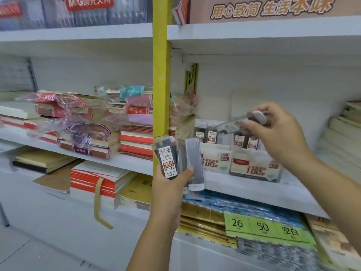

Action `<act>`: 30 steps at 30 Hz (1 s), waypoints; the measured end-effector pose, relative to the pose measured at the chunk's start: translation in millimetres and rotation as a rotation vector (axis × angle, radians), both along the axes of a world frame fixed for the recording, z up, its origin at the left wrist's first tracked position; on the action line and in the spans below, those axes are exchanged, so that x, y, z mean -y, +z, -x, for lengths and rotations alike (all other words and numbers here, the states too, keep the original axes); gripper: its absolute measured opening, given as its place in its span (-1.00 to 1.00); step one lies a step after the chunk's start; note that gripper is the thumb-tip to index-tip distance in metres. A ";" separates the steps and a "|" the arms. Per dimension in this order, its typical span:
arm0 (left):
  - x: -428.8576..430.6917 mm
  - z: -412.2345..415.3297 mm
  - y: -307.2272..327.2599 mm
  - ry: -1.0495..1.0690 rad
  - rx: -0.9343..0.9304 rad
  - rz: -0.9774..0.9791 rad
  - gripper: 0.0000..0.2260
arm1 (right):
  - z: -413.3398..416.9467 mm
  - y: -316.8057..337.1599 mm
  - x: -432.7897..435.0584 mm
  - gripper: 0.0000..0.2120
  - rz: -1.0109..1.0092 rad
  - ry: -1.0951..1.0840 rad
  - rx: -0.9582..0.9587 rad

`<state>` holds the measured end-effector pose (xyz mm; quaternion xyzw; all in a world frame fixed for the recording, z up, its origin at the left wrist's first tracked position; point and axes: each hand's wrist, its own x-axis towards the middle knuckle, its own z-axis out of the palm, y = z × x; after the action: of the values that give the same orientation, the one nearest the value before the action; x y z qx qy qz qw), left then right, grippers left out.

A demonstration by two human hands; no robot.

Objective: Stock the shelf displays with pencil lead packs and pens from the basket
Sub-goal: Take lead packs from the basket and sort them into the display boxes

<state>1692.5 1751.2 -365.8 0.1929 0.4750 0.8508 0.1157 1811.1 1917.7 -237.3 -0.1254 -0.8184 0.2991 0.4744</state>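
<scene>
My left hand [168,190] holds a fan of three pencil lead packs [175,159] upright in front of the yellow shelf post. My right hand [277,130] grips one more lead pack [242,122], blurred and tilted, just above the display boxes. Two white display boxes [254,169] marked "100" stand on the middle shelf with several lead packs [212,133] standing in them. The basket is out of view.
A yellow upright post [161,75] divides the shelves. Bundles of notebooks [82,126] in plastic wrap fill the left shelf. Stacks of paper [343,133] sit at the far right. Below lie blue and gold packs and a green price tag [261,225].
</scene>
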 end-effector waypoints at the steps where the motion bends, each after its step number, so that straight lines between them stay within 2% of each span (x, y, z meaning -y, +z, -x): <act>1: -2.1 4.8 -0.5 0.027 -0.011 0.018 -0.63 | 13.0 10.4 -5.5 -0.86 -0.089 -0.028 0.062; 4: -10.0 16.2 -0.3 0.059 -0.024 0.045 -0.65 | 51.2 24.1 -18.8 -0.87 -0.311 -0.102 0.299; 7: -16.6 20.7 0.2 0.069 -0.042 0.050 -0.60 | 81.0 24.4 -27.0 -0.82 -0.422 -0.080 0.416; 12: -24.2 23.9 -4.8 0.053 -0.035 0.071 -0.61 | 110.0 17.0 -37.5 -0.61 -0.495 -0.111 0.514; 16: -21.7 25.2 -6.6 0.050 -0.039 0.084 -0.61 | 115.1 6.0 -44.5 -0.74 -0.724 -0.223 0.523; 19: -19.8 24.6 -6.2 0.036 -0.038 0.085 -0.60 | 106.7 3.2 -43.1 -0.72 -0.809 -0.298 0.498; 21: -18.4 23.7 -5.7 0.011 -0.028 0.076 -0.62 | 89.8 -3.5 -30.8 -0.72 -0.657 -0.230 0.372; 23: -16.7 21.5 -4.8 -0.025 -0.016 0.058 -0.64 | 66.9 -17.9 -8.0 -0.76 -0.346 -0.020 0.258; 26: -15.0 16.1 -4.4 -0.081 0.005 0.021 -0.69 | 40.9 -48.8 26.5 -0.63 0.071 0.317 0.336; 28: -13.0 11.7 -3.0 -0.120 0.021 -0.019 -0.68 | 32.6 -69.1 40.0 -0.51 0.227 0.413 0.319; 30: -10.5 6.7 -1.9 -0.144 0.021 -0.040 -0.66 | 28.9 -84.0 46.8 -0.48 0.266 0.434 0.262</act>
<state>1685.8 1761.7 -367.6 0.2200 0.4413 0.8516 0.1779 1782.2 1870.9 -321.3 -0.0460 -0.8340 0.4796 0.2689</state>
